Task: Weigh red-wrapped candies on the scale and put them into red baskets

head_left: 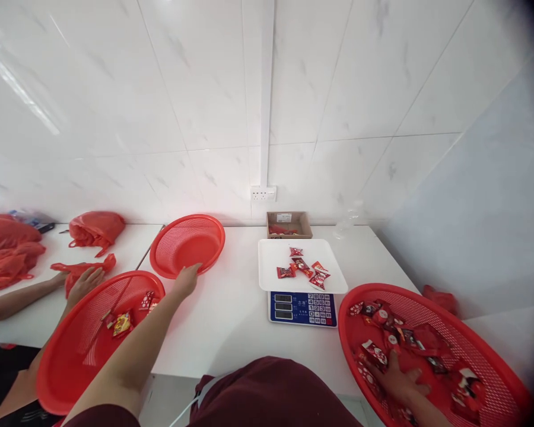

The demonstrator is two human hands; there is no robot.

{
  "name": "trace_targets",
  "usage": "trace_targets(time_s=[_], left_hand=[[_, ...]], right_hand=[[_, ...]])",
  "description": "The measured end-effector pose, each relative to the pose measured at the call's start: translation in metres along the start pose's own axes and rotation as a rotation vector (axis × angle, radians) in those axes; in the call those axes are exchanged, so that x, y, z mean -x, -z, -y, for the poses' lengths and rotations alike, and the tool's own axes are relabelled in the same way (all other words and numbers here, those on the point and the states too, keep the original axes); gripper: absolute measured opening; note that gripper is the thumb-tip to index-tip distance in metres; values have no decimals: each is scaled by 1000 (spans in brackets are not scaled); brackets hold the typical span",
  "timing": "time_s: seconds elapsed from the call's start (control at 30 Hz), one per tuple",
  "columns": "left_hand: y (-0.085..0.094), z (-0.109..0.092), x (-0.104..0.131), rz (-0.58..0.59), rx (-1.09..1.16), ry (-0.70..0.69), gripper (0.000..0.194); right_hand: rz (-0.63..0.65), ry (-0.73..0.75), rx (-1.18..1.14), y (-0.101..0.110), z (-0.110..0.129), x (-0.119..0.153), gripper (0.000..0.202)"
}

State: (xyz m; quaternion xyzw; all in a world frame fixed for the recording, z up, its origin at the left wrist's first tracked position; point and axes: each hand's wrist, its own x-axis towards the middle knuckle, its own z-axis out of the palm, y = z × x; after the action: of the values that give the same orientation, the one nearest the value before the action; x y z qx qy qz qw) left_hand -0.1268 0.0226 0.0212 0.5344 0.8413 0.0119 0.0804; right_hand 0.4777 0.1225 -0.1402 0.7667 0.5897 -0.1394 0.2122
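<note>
With my left arm stretched forward, my left hand is closed on the near rim of a red plastic basket with mesh sides. My right hand is down inside a larger red basket at the right, its fingers spread among small wrapped snack packets. Between my hands stands a blue digital scale with a white tray on top. Several red packets lie on that tray. I cannot read the scale's displays.
Another red basket with a few packets sits at the left, beside a co-worker's hands on a red plastic bag. More red bags lie behind. A cardboard box stands by the wall below a socket.
</note>
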Motion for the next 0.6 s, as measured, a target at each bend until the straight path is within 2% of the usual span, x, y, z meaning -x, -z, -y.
trace_targets(time_s=[0.13, 0.27, 0.47, 0.6], left_hand=[[-21, -49, 0, -54, 52, 17, 47], [-24, -77, 19, -31, 148, -39, 46], [-3, -91, 59, 253, 311, -130, 33], [16, -91, 68, 428, 214, -183, 29]], right_hand=[[20, 8, 28, 0, -1, 0, 99], [-1, -1, 45, -1, -1, -1, 98], [19, -24, 53, 2, 4, 3, 98], [17, -20, 7, 0, 3, 2, 98]])
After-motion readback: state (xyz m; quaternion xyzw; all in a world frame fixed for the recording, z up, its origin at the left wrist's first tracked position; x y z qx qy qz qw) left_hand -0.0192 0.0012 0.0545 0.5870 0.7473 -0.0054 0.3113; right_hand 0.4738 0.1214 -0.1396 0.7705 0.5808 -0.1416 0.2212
